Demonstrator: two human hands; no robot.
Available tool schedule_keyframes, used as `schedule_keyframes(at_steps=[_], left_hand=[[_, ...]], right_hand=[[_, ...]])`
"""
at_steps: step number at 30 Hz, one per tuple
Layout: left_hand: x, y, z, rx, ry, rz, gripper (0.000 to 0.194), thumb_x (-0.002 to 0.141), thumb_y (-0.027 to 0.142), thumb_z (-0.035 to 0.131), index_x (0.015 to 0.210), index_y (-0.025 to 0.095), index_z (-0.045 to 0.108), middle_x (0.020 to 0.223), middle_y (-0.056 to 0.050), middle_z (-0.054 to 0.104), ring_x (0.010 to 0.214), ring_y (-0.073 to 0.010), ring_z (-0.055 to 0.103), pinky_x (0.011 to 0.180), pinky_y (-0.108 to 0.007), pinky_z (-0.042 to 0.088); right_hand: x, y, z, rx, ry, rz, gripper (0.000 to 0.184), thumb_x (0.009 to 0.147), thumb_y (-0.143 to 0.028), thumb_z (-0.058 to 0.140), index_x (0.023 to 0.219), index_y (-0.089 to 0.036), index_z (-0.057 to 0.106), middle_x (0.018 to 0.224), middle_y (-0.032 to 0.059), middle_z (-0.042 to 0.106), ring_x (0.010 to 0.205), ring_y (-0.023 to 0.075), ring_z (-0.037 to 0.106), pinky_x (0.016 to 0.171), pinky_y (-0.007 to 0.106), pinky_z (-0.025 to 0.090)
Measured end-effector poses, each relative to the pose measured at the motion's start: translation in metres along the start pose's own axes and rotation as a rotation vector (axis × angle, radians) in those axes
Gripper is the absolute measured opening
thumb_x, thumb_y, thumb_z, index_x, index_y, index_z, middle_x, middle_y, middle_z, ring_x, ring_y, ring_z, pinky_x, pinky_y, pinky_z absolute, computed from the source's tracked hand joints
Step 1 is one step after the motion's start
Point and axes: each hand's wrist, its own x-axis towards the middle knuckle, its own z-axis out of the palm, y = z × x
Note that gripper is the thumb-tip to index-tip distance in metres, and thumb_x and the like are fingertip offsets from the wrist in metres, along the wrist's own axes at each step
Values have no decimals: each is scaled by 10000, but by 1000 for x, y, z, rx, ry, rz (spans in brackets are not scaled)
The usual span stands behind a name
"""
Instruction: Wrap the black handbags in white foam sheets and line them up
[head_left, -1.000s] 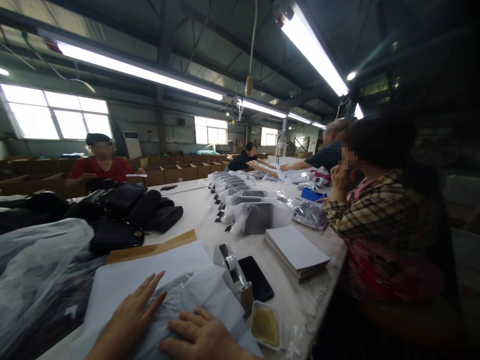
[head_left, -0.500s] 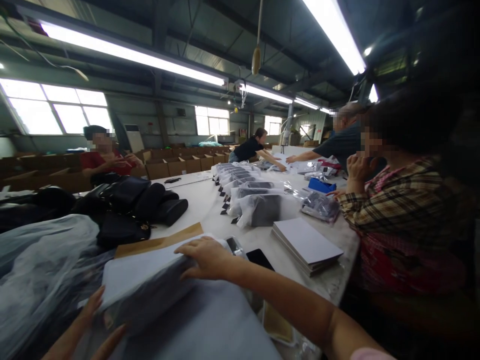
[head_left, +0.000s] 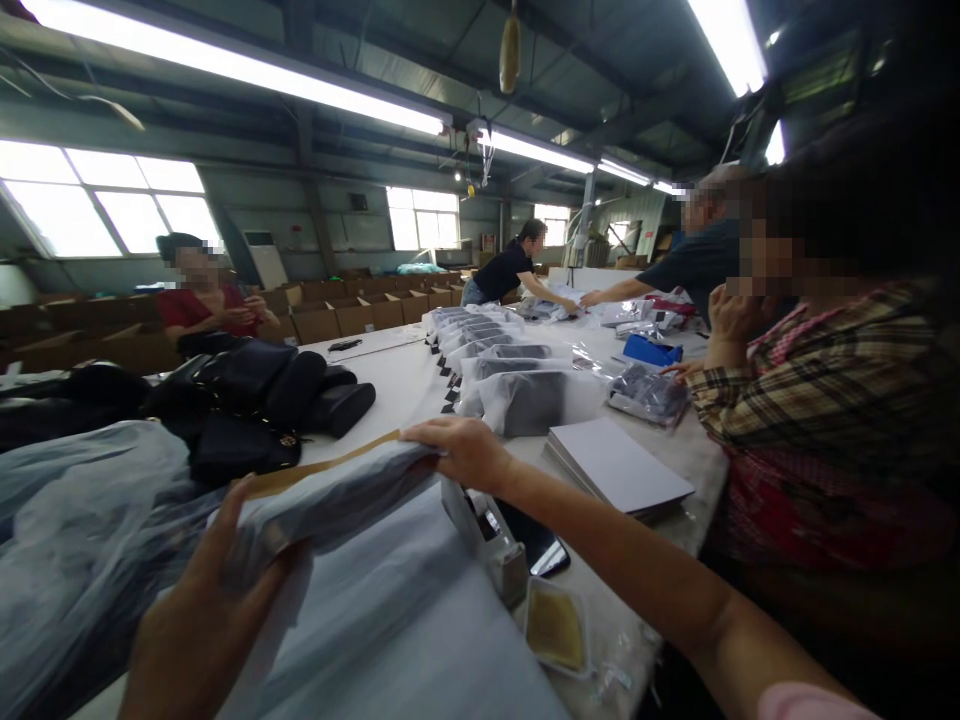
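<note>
I hold a flat grey item wrapped in a clear plastic bag [head_left: 337, 495] lifted off the table, tilted up toward the far end. My left hand [head_left: 199, 620] grips its near left end, fingers closed round it. My right hand [head_left: 465, 450] clasps its far right corner, arm stretched across the table. Below the package lies a large white sheet of paper [head_left: 390, 620] with a brown card edge [head_left: 315, 468] behind it.
A tape dispenser [head_left: 487, 540], a black phone [head_left: 536, 540] and a small yellow sponge tray [head_left: 555, 628] sit at the right. Farther off: a stack of white boards [head_left: 622, 468], a row of bagged items [head_left: 510, 385], black bags [head_left: 255, 400], crumpled plastic [head_left: 75, 520]. A person in plaid sits right; others work beyond.
The package lay flat under both my palms a second ago. My right hand reached to its far corner, my left took the near end, and the package has risen off the table.
</note>
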Motion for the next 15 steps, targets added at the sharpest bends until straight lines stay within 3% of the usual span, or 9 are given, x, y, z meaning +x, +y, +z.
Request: schedule_keyframes(at_steps=[1, 4, 8, 11, 15], left_hand=[[8, 20, 0, 21, -3, -19, 781, 846, 653, 529, 1522, 350, 285, 993, -113, 756, 675, -386, 730, 555, -518, 588], [27, 70, 6, -258, 12, 140, 805, 869, 605, 532, 1545, 351, 178, 1377, -90, 604, 1125, -342, 659, 908, -515, 557], [28, 97, 23, -524, -17, 193, 768, 889, 542, 560, 1540, 320, 219, 1466, -96, 518, 1205, -280, 616, 1022, -470, 497], [18, 97, 35, -580, -48, 196, 729, 892, 525, 571, 1525, 312, 278, 1451, -96, 533, 1233, -275, 595, 1027, -464, 502], [5, 90, 46, -593, -84, 170, 662, 886, 536, 568, 1480, 312, 381, 1451, -66, 536, 1258, -260, 578, 1011, -424, 529]], right_hand=[[-1, 9, -16, 2, 39, 19, 369, 851, -283, 731, 1216, -266, 677, 1207, 4, 704, 1092, 171, 658, 971, 232, 466], [-5, 42, -61, -26, 96, 92, 366, 834, -299, 746, 1193, -247, 696, 1157, 15, 722, 1050, 189, 670, 975, 276, 472], [-20, 96, -101, -164, 65, 282, 369, 852, -297, 710, 1214, -230, 688, 1164, 8, 720, 1091, 211, 646, 981, 315, 461], [-33, 136, -107, -241, 2, 421, 353, 838, -314, 722, 1183, -240, 705, 1104, 1, 740, 1057, 219, 657, 936, 306, 470], [-46, 178, -89, -277, -75, 526, 273, 805, -317, 756, 1067, -240, 745, 983, -1, 757, 969, 212, 677, 849, 273, 483]])
